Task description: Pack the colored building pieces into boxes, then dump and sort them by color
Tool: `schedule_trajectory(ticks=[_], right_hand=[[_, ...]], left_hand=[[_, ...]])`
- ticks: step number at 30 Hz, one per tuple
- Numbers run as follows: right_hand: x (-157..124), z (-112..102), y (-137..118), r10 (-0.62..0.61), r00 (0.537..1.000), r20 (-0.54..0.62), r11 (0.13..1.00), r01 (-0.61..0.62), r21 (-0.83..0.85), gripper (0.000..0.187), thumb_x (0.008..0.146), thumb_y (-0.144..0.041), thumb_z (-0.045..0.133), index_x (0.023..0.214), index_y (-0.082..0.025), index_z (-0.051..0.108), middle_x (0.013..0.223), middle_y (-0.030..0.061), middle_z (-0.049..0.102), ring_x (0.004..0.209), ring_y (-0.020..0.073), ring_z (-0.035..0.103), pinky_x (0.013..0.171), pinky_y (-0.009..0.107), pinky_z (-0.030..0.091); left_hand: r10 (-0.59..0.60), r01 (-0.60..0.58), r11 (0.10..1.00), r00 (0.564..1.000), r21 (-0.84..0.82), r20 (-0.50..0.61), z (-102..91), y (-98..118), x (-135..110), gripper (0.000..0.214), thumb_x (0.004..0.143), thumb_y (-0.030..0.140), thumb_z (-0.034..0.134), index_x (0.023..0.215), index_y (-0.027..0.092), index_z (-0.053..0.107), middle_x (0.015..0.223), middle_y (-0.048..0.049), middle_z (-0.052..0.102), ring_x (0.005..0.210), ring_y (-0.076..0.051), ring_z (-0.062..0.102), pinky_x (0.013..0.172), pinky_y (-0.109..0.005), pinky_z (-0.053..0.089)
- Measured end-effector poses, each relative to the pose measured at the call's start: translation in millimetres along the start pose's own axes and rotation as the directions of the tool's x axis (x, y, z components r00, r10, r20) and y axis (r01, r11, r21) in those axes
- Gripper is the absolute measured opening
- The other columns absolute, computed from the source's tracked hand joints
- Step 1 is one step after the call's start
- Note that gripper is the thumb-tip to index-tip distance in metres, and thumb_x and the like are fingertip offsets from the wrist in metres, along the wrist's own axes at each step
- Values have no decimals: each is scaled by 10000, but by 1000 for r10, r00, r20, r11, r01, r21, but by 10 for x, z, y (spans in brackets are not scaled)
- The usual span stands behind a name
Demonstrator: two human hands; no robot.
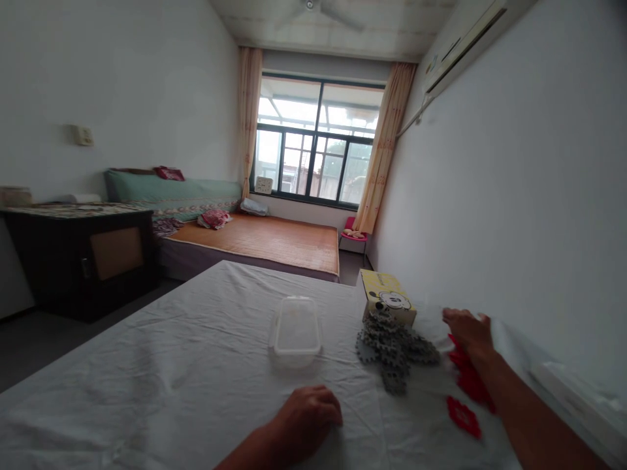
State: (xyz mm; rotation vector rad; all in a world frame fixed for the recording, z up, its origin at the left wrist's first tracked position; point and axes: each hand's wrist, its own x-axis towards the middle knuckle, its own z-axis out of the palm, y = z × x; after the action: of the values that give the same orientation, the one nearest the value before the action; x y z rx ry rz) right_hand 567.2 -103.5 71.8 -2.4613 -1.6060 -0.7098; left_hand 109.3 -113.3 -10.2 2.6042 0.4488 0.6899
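My left hand (311,418) rests on the white cloth, fingers curled in loosely, with nothing showing in them. Beyond it stands a clear plastic container with a white-rimmed lid (296,329), apart from the hand. My right hand (470,329) is slightly blurred above several red notched-edge pieces (467,375). Its fingers stretch to the left and the thumb stands apart; the palm is hidden. One separate red piece (463,416) lies nearer to me, below the wrist. Left of that hand is a heap of grey notched-edge interlocking pieces (389,349).
A yellow and white cartoon box (386,297) stands behind the grey heap. The cloth-covered table (161,365) meets the white wall on the right, where a long white object (578,398) lies. A bed (264,238), a dark cabinet (78,254) and a red chair (353,234) are beyond.
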Motion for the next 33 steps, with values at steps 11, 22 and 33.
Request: schedule_trajectory(ticks=[11, 22, 33], right_hand=[[-1777, -1251, -1071, -554, 826, -107, 763, 555, 332, 259, 898, -357, 387, 984, -443, 616, 898, -24, 699, 806, 212, 661, 670, 372, 540], [-2200, -1438, -1734, -683, 715, -151, 526, 624, 578, 358, 805, -408, 586, 1157, -452, 534, 952, -79, 707, 890, 219, 650, 753, 387, 547], [-532, 29, 485, 145, 983, 110, 969, -164, 186, 775, 657, -609, 632, 1309, -213, 494, 1382, 178, 448, 1252, 379, 401, 915, 526, 387]], left_hand=[[-372, 188, 901, 798, -390, -475, -164, 37, 100, 311, 923, 279, 390, 1137, 198, 601, 1136, -81, 618, 989, -169, 613, 815, -271, 512], [-367, 178, 894, 817, -410, -445, -149, -27, 111, 373, 922, 383, 395, 1203, 190, 546, 1235, -103, 544, 1048, -194, 578, 879, -358, 506], [-319, 211, 935, 852, -285, -415, -147, -95, 99, 376, 917, 402, 397, 1199, 215, 561, 1243, -96, 549, 1138, -221, 546, 863, -356, 541]])
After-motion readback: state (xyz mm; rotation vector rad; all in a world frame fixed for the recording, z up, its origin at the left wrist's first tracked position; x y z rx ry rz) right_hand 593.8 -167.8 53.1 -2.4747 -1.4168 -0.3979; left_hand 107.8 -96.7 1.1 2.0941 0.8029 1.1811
